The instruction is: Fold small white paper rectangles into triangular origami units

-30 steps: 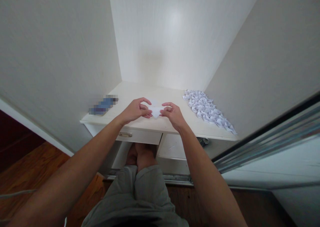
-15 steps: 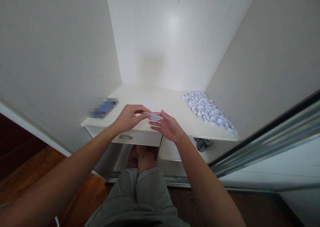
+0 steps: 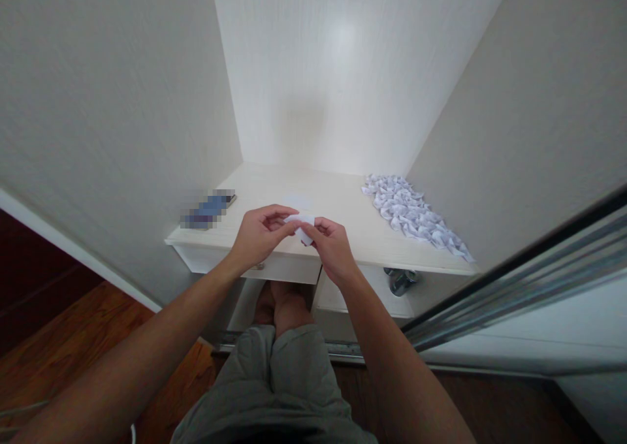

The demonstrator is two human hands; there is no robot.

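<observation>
A small white folded paper (image 3: 302,224) is held just above the front edge of the cream desk top (image 3: 343,222). My left hand (image 3: 259,233) pinches its left side with thumb and fingers. My right hand (image 3: 330,245) pinches its right side, fingers curled round the lower corner. Another small white paper (image 3: 298,201) lies flat on the desk just behind my hands.
A heap of several folded white paper pieces (image 3: 416,217) lies along the right wall. A phone (image 3: 208,209) lies at the desk's left. Below are a drawer (image 3: 284,271), my crossed legs in grey shorts (image 3: 274,379) and a sliding door rail (image 3: 514,287).
The paper has been lifted off the desk and brought toward me. My right hand, open under it half a second ago, now pinches it again.
</observation>
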